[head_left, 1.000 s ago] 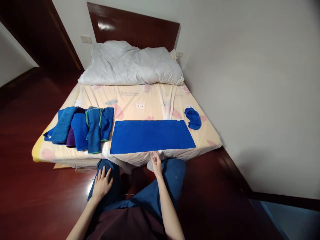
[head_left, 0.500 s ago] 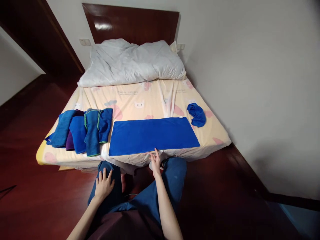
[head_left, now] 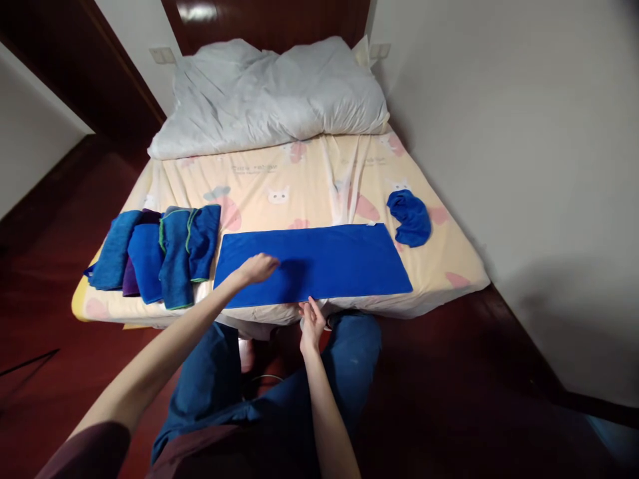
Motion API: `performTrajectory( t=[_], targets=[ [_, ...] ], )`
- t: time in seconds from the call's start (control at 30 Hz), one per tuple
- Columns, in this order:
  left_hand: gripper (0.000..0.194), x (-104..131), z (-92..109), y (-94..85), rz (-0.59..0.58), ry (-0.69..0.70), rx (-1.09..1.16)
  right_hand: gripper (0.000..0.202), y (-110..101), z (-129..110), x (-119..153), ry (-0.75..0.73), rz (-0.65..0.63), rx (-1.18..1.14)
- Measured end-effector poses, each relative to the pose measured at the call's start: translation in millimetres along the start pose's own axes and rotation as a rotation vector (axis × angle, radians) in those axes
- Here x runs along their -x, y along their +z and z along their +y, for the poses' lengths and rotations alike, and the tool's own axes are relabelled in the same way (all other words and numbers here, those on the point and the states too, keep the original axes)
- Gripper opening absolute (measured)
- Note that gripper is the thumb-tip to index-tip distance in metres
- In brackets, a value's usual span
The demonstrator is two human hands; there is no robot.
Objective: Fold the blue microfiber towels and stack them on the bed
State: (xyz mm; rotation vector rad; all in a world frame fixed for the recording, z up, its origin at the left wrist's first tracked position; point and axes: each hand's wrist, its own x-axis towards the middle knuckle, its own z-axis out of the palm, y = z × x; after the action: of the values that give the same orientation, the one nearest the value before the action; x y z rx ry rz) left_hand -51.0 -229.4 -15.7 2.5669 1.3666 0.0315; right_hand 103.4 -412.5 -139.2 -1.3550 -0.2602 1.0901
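A blue towel lies flat on the near part of the bed, its long side along the front edge. Above its left half hovers my left hand, fingers curled in, with nothing seen in them and a shadow cast on the cloth. My right hand is at the middle of the towel's near edge, thumb and forefinger closed on the hem; its other fingers are partly hidden.
Several folded blue, teal and purple towels overlap at the bed's left. A crumpled blue cloth lies on the right. A pale quilt is heaped by the headboard. The patterned sheet covers the bed.
My left hand has risen from my left knee and reached forward over the towel, its fingers now curled. My right hand's fingers have drawn together at the hem. The view has tilted down.
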Motion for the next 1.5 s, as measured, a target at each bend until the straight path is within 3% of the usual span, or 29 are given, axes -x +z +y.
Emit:
performTrajectory(
  t=[0.1,0.2,0.3,0.4,0.77,0.9,1.07,1.2,1.5],
  targets=[
    [0.039,-82,14,-17.9,-0.175,-0.050,-0.027,0.065,2,2,-3,0.083,0.110,-0.092],
    [0.041,-144,24,-23.3,-0.257,-0.103,-0.077,0.058,3,4,-7,0.170,0.179,-0.209],
    [0.044,-184,29,-16.8,-0.288,-0.135,-0.068,0.049,5,5,-11,0.206,0.181,-0.294],
    [0.047,-205,29,-6.4,-0.336,-0.154,-0.041,0.045,7,5,-15,0.221,0.188,-0.333],
    [0.030,-233,17,11.7,-0.334,-0.303,0.126,0.046,16,-1,-19,0.236,0.226,-0.272],
    [0.024,-233,17,12.1,-0.283,-0.358,0.194,0.043,16,1,-18,0.229,0.279,-0.209],
    [0.035,-230,14,14.4,-0.158,-0.392,0.270,0.045,12,2,-14,0.195,0.394,-0.150],
    [0.033,-229,13,21.7,-0.128,-0.389,0.311,0.047,12,-2,-14,0.206,0.340,-0.169],
    [0.028,-225,8,40.1,-0.044,-0.352,0.367,0.050,8,-11,-7,0.211,0.360,-0.160]
  ],
)
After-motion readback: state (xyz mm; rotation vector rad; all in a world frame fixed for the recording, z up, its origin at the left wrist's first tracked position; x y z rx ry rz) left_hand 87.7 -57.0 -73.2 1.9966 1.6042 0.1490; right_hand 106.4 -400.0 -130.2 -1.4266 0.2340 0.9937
